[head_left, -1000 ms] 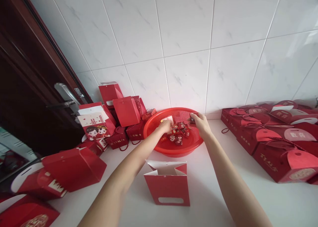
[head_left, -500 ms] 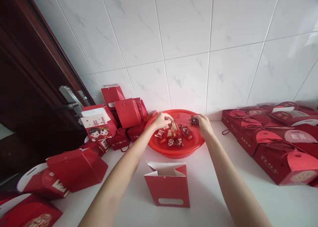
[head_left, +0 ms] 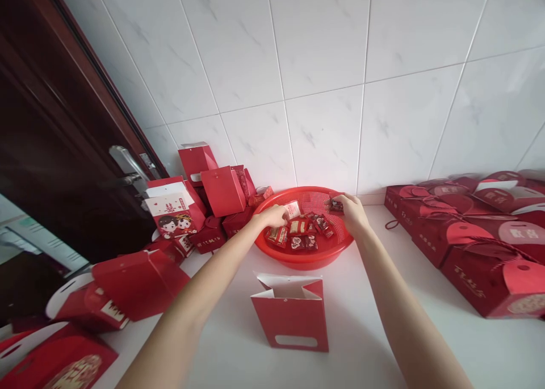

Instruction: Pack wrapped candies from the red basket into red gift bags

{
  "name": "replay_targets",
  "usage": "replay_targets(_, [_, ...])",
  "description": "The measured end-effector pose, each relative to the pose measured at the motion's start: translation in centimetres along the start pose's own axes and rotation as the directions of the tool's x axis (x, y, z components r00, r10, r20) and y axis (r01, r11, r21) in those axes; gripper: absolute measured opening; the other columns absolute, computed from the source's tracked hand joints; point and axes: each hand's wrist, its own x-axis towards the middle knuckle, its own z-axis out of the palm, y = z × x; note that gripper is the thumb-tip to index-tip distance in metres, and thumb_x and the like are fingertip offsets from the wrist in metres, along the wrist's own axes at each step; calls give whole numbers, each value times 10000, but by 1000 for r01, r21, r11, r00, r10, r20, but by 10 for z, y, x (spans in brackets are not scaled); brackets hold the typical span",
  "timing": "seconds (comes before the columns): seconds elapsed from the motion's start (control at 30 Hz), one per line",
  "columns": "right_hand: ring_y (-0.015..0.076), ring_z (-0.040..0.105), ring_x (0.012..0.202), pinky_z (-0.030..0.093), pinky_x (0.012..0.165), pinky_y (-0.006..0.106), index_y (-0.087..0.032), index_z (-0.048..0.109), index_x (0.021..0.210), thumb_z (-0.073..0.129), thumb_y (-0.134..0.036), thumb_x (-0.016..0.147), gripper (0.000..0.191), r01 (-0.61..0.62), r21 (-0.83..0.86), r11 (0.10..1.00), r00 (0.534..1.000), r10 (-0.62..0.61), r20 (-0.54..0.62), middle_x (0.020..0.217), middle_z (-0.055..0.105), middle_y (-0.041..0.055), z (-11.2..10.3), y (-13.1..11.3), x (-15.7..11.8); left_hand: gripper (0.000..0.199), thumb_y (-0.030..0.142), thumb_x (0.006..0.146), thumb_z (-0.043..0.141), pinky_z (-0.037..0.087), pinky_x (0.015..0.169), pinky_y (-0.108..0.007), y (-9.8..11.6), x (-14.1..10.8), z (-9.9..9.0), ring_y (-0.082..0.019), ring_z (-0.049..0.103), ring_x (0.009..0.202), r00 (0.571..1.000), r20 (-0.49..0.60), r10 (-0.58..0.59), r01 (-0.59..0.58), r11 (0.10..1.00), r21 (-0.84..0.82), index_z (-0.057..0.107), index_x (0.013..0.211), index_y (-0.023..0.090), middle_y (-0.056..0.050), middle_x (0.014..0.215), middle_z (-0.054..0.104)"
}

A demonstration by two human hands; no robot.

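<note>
A red plastic mesh basket (head_left: 304, 261) holds several small wrapped sweets, among them a red and gold packet (head_left: 298, 226) and dark red packets (head_left: 304, 243). My left hand (head_left: 273, 215) reaches into the basket's left side, fingers curled down beside a white and pink packet (head_left: 292, 209); what its fingertips grip, if anything, is hidden. Over the right side of the basket, my right hand (head_left: 353, 213) pinches a dark red sweet packet (head_left: 336, 205). Between my forearms, in front of the basket, an upright red paper gift box (head_left: 293, 321) stands with its top open.
Red gift boxes (head_left: 221, 191) are piled left of the basket, with more boxes (head_left: 131, 284) nearer me. Rows of red handled boxes (head_left: 460, 252) line the right side. A tiled wall (head_left: 323, 133) closes off the back; a dark door (head_left: 68, 116) stands at left.
My left hand has moved down and slightly left among the sweets; the gold packet it was lifting is no longer raised. My right hand keeps its packet. The view has shifted slightly.
</note>
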Motion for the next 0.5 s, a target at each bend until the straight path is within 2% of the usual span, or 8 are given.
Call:
replay_targets(0.1, [140,632,542,534,529,242,-185,612,648,606,-108,708,98,0,-11,1000,1000,0,11,633,704,35,0,0,-1,135,265,762,753,526,771,-270,1,5,3,-204,708,853,996,76,-47,44,999,32,760,885,208,-51,955,773])
replay_targets(0.2, [141,632,537,523,513,237,-181,625,674,605,-107,714,87,-4,-17,1000,1000,5,20,637,709,38,0,1,0,167,315,827,753,545,809,-351,1,9,3,-201,693,846,985,137,-101,95,994,48,713,844,154,-65,941,746])
replay_targets(0.27, [139,632,538,521,512,232,-179,631,692,607,-107,720,81,-5,-15,1000,1000,5,27,636,711,38,0,2,0,208,306,791,802,549,825,-385,0,11,2,-203,688,856,981,147,-126,123,992,29,689,815,133,-60,931,736])
replay_targets(0.4, [139,634,545,526,515,231,-186,638,700,652,-134,733,62,-5,-1,1000,999,5,51,640,709,34,-1,3,1,321,226,521,937,534,799,-328,-5,7,-4,-269,694,883,991,65,-114,120,986,-115,670,677,141,-25,774,720])
replay_targets(0.43, [141,635,551,529,516,234,-188,642,701,667,-145,734,60,-6,5,1000,998,6,62,646,711,34,-2,3,2,314,206,494,936,530,786,-315,-5,5,-7,-278,697,871,995,36,-96,101,980,-173,672,652,145,-19,728,713])
replay_targets(0.5, [145,638,572,531,522,237,-191,654,704,697,-171,734,57,-11,18,1000,996,9,88,663,714,35,-2,4,2,249,206,545,908,534,782,-308,-3,0,-13,-267,705,858,999,-27,-42,31,951,-308,713,688,149,-26,726,731])
